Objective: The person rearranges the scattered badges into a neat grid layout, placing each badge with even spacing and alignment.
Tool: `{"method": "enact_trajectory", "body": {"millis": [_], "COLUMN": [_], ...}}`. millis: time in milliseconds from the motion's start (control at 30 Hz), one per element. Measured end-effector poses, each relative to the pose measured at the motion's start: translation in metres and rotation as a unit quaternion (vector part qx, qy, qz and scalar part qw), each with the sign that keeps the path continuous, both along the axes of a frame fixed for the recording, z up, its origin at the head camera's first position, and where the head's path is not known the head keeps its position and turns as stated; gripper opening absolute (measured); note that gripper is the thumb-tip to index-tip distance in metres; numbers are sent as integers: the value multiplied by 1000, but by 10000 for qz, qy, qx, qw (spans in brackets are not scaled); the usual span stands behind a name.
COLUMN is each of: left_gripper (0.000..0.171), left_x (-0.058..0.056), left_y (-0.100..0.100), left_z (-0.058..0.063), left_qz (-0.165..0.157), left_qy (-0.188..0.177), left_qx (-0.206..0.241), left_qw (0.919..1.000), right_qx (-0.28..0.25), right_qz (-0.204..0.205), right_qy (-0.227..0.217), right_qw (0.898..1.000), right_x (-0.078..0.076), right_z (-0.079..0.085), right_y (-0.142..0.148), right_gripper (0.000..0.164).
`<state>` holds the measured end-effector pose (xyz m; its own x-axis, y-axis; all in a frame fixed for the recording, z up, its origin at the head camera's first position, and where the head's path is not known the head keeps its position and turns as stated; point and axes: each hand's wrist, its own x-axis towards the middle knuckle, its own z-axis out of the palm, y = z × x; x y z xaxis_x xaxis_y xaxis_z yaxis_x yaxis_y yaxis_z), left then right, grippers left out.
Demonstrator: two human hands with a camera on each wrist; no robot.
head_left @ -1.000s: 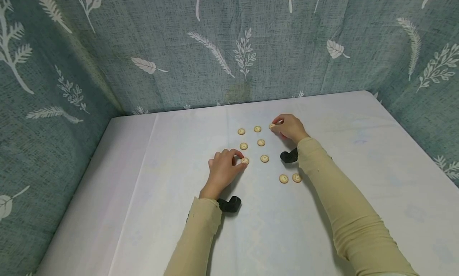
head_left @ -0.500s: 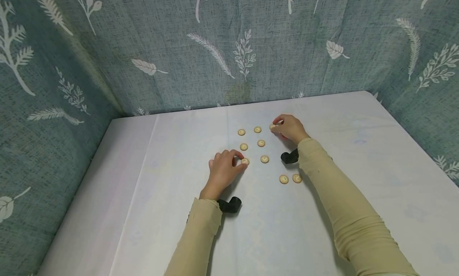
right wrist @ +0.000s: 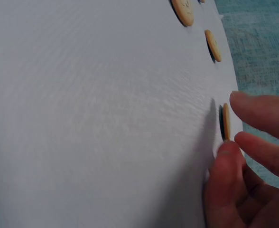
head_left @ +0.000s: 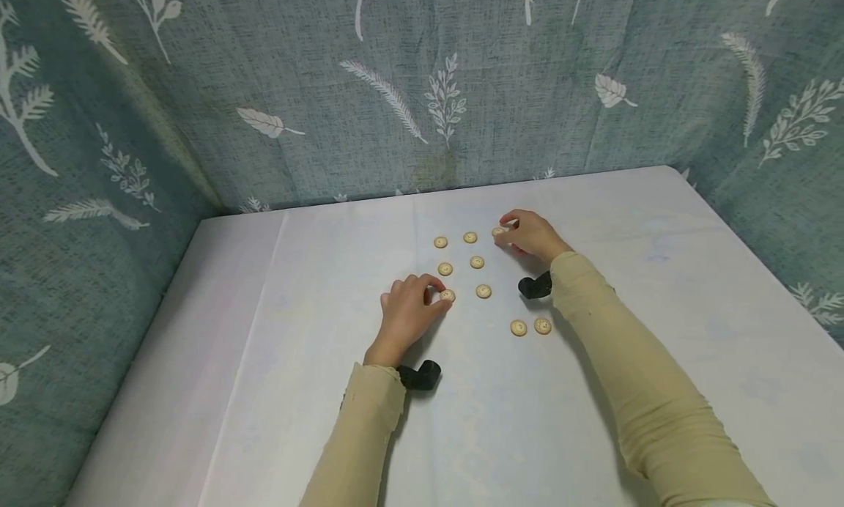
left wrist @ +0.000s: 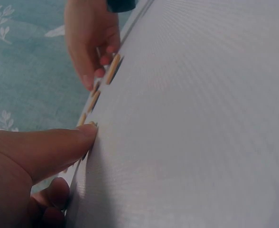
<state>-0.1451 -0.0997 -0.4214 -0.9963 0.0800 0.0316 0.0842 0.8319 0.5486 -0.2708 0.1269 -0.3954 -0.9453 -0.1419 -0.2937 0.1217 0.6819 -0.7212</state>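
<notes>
Several round tan buttons lie flat on the white table (head_left: 310,331). In the head view my left hand (head_left: 407,316) pinches the nearest button of the left column (head_left: 448,295) between thumb and forefinger; its edge peeks past the thumb in the left wrist view. At the far right of the back row, the fingers of my right hand (head_left: 532,234) curl round another button (head_left: 498,231). In the right wrist view that button (right wrist: 226,122) stands edge-on to the camera, with a fingertip (right wrist: 228,148) against its lower end.
Beside the hands lie a back-left button (head_left: 440,242), a back-middle button (head_left: 469,237), a middle-row left button (head_left: 445,269), a middle-row right button (head_left: 477,261) and a front-row button (head_left: 483,291). Two more buttons (head_left: 518,327) sit nearer. A leaf-patterned green curtain (head_left: 316,163) borders the table.
The head view has shifted slightly. My right hand has eased a little to the right relative to its button; my left hand stays in place at its own button.
</notes>
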Motion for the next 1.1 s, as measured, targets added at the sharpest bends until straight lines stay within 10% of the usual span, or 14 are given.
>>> {"method": "enact_trajectory", "body": {"millis": [1100], "left_gripper": [24], "left_x": [0], "left_y": [0], "left_z": [-1], "left_qz": [39], "left_qy": [19], "left_qx": [-52], "left_qw": [10000], "right_qx": [557], "right_qz": [-103], "right_qy": [784], "right_qw": [9953], "right_x": [2], "right_z": [-6], "right_y": [-3], "right_gripper": [28]}}
